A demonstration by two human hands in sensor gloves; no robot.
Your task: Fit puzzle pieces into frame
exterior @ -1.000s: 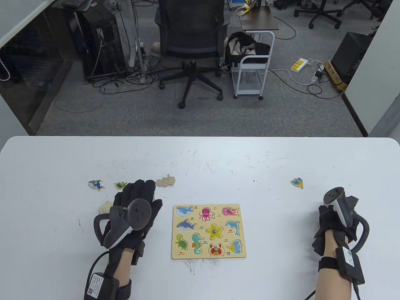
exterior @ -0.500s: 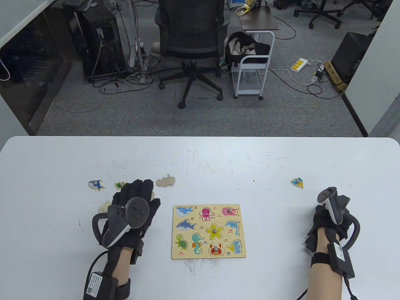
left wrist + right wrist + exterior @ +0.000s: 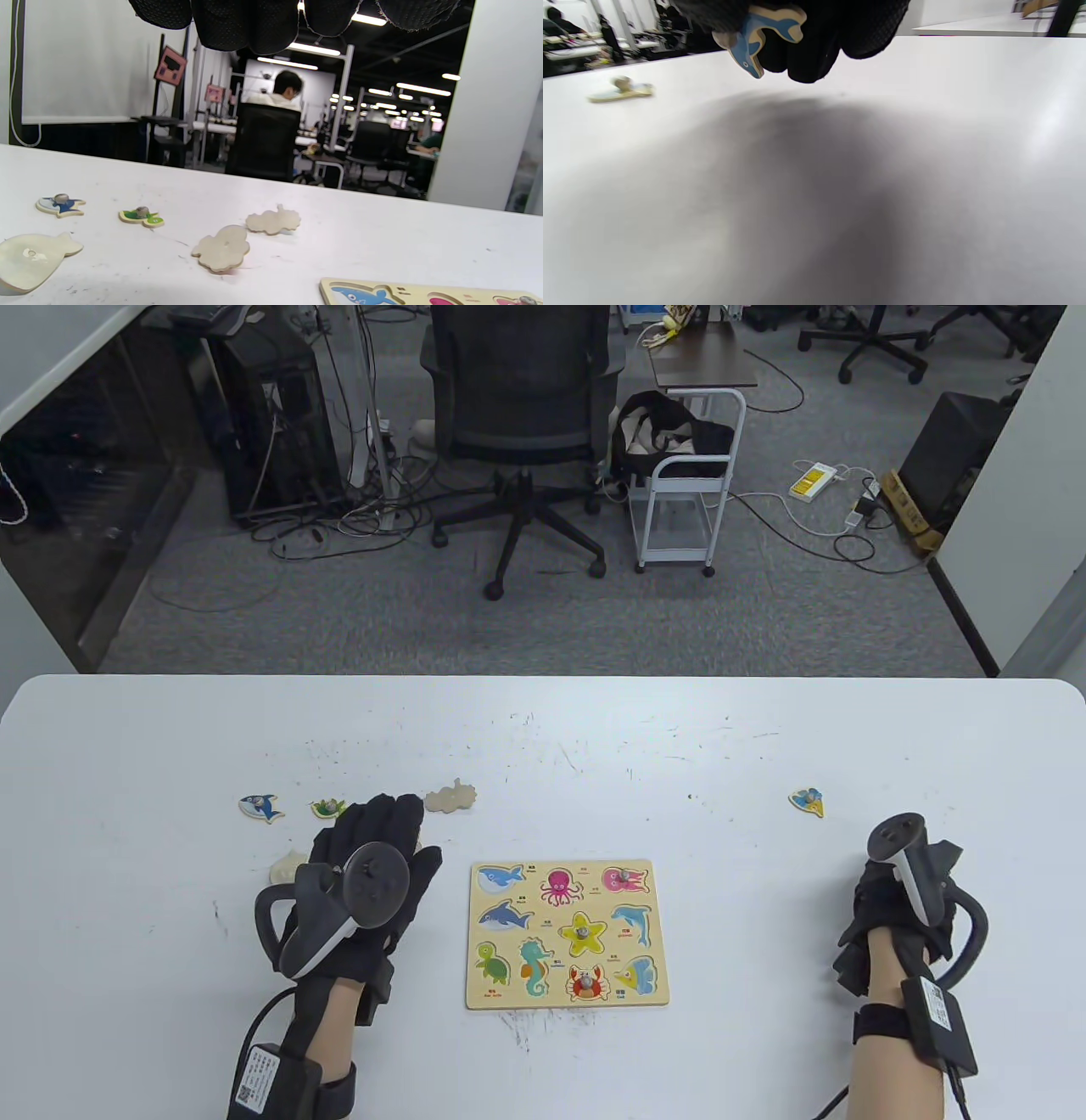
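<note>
The wooden puzzle frame [image 3: 475, 997] lies at the table's middle front, with a pink fish, a starfish [image 3: 582, 931] and a crab [image 3: 585, 982] seated in it. My left hand [image 3: 386, 827] is spread flat left of the frame, holding nothing; its fingers [image 3: 246, 25] hang above a face-down piece [image 3: 221, 253]. Around it lie another face-down piece [image 3: 450, 797], a face-down whale shape [image 3: 29, 260], a shark [image 3: 260, 807] and a green turtle [image 3: 327, 808]. My right hand [image 3: 891, 912] is curled, right of the frame, and grips a blue dolphin piece [image 3: 759, 34] above the table.
A yellow-and-blue fish piece [image 3: 807, 802] lies beyond my right hand; it also shows in the right wrist view [image 3: 621, 91]. The table's far edge [image 3: 543, 678] borders open floor with an office chair [image 3: 517, 432] and a white cart [image 3: 687, 500].
My right hand shifted slightly left, then back right, still holding the dolphin. My left hand has barely moved.
</note>
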